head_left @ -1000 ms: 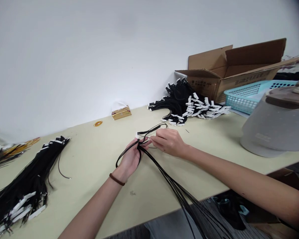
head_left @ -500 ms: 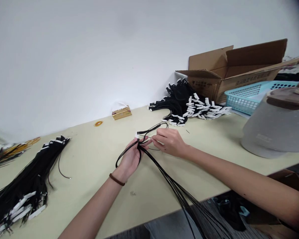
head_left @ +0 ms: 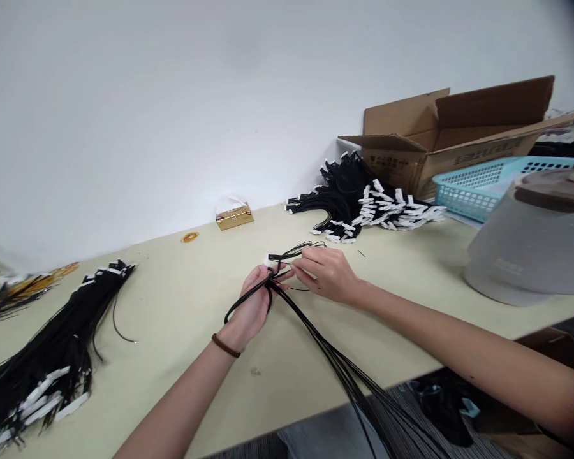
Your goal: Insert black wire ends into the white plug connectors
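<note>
A bundle of thin black wires [head_left: 323, 338] runs from my left hand [head_left: 254, 301] down over the table's front edge. My left hand is palm up, its fingers closed around the wires. One loop of them hangs past the wrist. At its fingertips a white connector [head_left: 266, 260] shows, with black wires leading off to the right. Close beside it, my right hand [head_left: 328, 274] pinches a single wire end between thumb and forefinger. The exact spot of the pinch is partly hidden.
More black wire harnesses [head_left: 52, 344] with white connectors lie at the left. A larger harness pile [head_left: 349, 191] sits at the back right, near an open cardboard box [head_left: 397, 159], a blue basket [head_left: 469, 191] and a grey translucent jug [head_left: 521, 255]. A gold tissue pack [head_left: 234, 217] stands by the wall.
The white connector and its wires have shifted slightly right and the wires beyond it have dropped a little. Both hands keep nearly the same place and grip.
</note>
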Demonstrator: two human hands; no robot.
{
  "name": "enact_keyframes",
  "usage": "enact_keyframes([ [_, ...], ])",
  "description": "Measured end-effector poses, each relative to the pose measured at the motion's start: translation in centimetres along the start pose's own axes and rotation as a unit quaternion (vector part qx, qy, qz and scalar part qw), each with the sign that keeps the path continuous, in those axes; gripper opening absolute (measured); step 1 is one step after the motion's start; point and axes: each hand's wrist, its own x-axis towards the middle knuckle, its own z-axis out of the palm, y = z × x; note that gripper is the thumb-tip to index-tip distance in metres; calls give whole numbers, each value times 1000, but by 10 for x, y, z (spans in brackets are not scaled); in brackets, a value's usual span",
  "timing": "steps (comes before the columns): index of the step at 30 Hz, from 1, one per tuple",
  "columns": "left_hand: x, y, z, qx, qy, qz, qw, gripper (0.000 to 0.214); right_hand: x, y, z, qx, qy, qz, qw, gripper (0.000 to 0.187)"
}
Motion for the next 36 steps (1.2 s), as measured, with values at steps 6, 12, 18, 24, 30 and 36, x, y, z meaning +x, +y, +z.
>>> enact_keyframes([
  [6,2,-4,-1,14,4,4,1000,18,2,-3,-2,-15,-26,-5,1000,17],
  [12,0,-7,-1,33,-32,4,999,19,5,-8,-2,38,-13,-14,999,12],
  [18,-1,-9,-2,53,-45,-2,998,22,2,-9,3,134,-68,32,988,10],
  [24,-2,-8,-2,52,-47,-15,997,21,1,-8,3,218,-86,99,967,12],
  [30,-4,-5,2,36,-35,-27,998,21,3,-9,2,232,-89,109,962,14],
  [36,-3,1,3,-6,-15,-61,998,13,4,11,1,172,-90,58,979,10],
])
